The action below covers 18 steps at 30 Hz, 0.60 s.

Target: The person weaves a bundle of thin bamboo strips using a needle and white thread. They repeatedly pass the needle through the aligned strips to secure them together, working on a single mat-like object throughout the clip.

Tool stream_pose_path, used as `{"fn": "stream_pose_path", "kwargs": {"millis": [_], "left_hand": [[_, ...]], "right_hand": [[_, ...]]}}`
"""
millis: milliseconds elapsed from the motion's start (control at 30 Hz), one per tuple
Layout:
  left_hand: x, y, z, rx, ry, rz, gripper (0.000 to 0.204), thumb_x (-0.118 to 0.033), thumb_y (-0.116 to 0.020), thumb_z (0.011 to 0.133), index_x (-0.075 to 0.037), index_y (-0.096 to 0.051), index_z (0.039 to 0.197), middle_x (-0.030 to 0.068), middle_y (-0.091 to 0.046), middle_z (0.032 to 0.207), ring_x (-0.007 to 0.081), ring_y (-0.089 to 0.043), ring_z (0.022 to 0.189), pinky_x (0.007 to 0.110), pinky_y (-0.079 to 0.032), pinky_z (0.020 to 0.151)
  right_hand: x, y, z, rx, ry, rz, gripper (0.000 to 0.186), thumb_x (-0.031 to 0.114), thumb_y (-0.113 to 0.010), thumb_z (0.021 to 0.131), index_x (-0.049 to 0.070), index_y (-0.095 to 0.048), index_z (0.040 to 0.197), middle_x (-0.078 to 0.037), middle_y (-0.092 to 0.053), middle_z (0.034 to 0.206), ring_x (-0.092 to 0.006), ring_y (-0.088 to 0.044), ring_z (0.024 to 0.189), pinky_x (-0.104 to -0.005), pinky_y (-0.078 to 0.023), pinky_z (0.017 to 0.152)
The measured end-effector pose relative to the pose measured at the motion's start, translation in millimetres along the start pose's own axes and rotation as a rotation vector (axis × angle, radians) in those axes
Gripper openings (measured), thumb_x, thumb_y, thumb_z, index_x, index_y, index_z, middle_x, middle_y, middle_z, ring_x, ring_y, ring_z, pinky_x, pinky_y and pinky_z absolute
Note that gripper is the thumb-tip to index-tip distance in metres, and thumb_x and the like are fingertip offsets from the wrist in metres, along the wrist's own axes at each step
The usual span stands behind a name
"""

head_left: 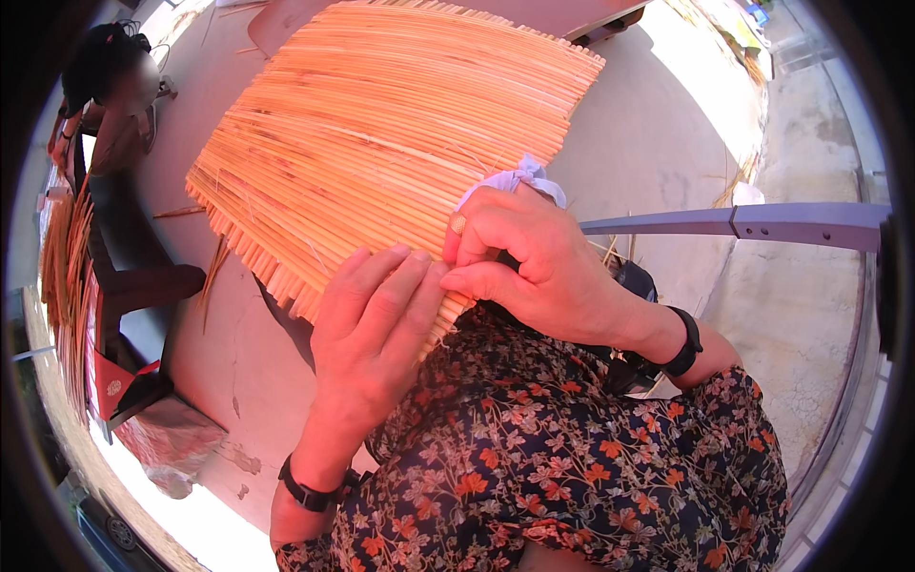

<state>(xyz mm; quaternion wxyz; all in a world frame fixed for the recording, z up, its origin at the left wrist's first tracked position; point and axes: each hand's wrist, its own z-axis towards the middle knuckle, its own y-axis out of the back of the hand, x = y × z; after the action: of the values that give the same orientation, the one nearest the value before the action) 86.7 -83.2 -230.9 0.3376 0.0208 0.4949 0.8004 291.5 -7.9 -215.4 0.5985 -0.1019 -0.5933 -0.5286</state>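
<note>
A mat of many straw-coloured reed rods (391,124) spans the upper middle, its ragged near edge under my hands. My left hand (372,324) lies on the mat's lower edge, fingers stretched over the rods. Just right of it, my right hand (529,267) is curled in a pinch at the edge, thumb near my left fingertips; what it grips is too small or hidden to name. A knotted pale lilac cloth (524,176) sits behind my right knuckles, partly hidden.
Another person (105,95) is at the upper left by a black bench (148,281). Loose reed bundles (62,267) hang along the far left. A grey bar (801,224) juts in from the right. Pale concrete floor (653,133) surrounds the mat.
</note>
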Motion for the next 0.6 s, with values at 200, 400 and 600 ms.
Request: {"fn": "stream_pose_path", "kwargs": {"millis": [200, 400, 600], "left_hand": [[-1.5, 4.7, -3.0, 0.1, -0.037, -0.042, 0.039, -0.009, -0.066, 0.074, -0.002, -0.072, 0.112, 0.01, -0.066, 0.12, 0.0286, -0.062, 0.117, 0.049, -0.049, 0.103], [-2.6, 1.5, -16.3, 0.136, 0.014, -0.024, 0.043, -0.011, -0.065, 0.077, -0.005, -0.07, 0.12, 0.0089, -0.065, 0.123, 0.0274, -0.06, 0.118, 0.049, -0.047, 0.105], [-4.1, -2.0, -19.1, 0.086, 0.03, -0.023, 0.045, -0.008, -0.068, 0.075, -0.006, -0.07, 0.12, 0.0083, -0.065, 0.123, 0.0277, -0.061, 0.117, 0.047, -0.048, 0.104]], "right_hand": [[3.2, -7.7, -3.1, -0.121, 0.262, -0.118, 0.018, 0.006, -0.077, 0.082, 0.005, -0.059, 0.082, -0.009, -0.062, 0.088, -0.0285, -0.06, 0.085, -0.0382, -0.048, 0.077], [35.7, 40.5, 60.2, -0.056, 0.237, 0.352, 0.018, 0.014, -0.07, 0.096, 0.002, -0.059, 0.091, -0.013, -0.069, 0.093, -0.0163, -0.064, 0.071, -0.0342, -0.058, 0.068], [34.9, 27.1, 69.0, 0.236, -0.355, 1.302, 0.026, 0.023, -0.063, 0.102, -0.002, -0.061, 0.093, -0.016, -0.071, 0.092, -0.02, -0.07, 0.061, -0.031, -0.06, 0.051]]}}
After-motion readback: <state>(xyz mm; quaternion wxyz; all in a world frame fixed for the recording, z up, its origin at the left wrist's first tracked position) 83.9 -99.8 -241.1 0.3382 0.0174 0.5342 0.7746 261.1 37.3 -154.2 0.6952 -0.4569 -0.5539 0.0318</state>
